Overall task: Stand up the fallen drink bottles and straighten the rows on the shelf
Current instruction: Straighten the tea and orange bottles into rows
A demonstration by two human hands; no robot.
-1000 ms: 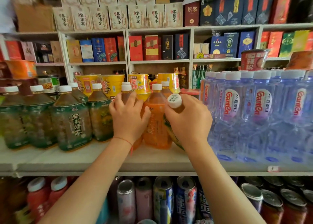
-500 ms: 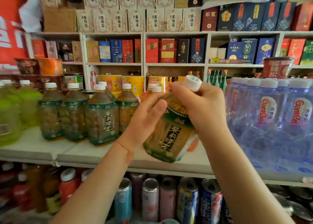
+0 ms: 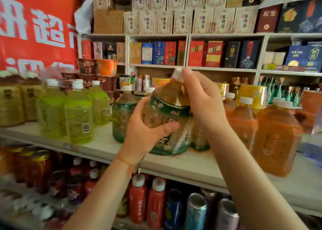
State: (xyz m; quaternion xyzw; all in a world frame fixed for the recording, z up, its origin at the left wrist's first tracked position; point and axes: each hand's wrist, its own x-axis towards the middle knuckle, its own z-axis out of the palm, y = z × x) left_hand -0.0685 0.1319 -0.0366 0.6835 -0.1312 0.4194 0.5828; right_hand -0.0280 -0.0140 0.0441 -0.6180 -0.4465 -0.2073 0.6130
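Observation:
A tea bottle [image 3: 167, 111] with a green label and white cap is held nearly upright over the front of the pale shelf [image 3: 191, 167]. My left hand [image 3: 146, 134] wraps its lower body from the left. My right hand [image 3: 202, 104] grips its neck and shoulder just under the cap. Behind it stand more green-label tea bottles [image 3: 123, 116]. Orange drink bottles [image 3: 277, 139] stand upright to the right, bright green bottles [image 3: 78, 115] to the left.
Red-capped bottles [image 3: 139, 198] and cans [image 3: 195, 212] fill the shelf below. Yellow and orange noodle tubs [image 3: 252, 94] sit behind the drinks. Boxed goods [image 3: 214, 54] line the back wall shelves. A red banner [image 3: 34, 29] hangs at the upper left.
The held tea bottle has come more upright and lower toward the shelf. My left hand now wraps its body. The view has swung left, bringing the bright green bottles and the red banner in.

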